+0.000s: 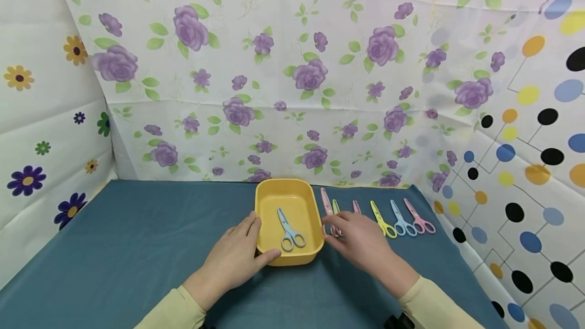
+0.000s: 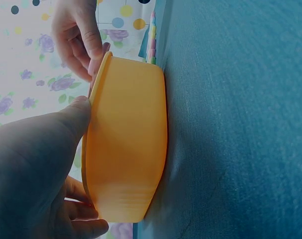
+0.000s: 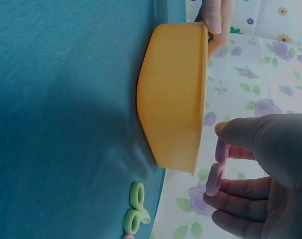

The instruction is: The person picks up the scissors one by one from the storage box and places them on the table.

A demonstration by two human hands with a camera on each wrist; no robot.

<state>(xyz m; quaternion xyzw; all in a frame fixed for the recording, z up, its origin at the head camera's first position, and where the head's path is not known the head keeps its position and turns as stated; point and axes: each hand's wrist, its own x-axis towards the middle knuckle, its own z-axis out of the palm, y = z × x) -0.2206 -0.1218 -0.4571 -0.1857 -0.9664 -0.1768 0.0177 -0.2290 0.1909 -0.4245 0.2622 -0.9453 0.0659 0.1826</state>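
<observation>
A yellow plastic box stands on the table, and light blue scissors lie inside it, blades toward the back. My left hand holds the box at its near left corner, thumb on the front rim and fingers along the left side. Just right of the box, my right hand pinches pink scissors by the handles, raised off the table. Green scissors lie beneath that hand, partly hidden in the head view.
To the right, a row on the blue-green tablecloth includes other pink scissors, yellow scissors, light blue scissors and further pink scissors. Patterned cloth hangs behind and on both sides.
</observation>
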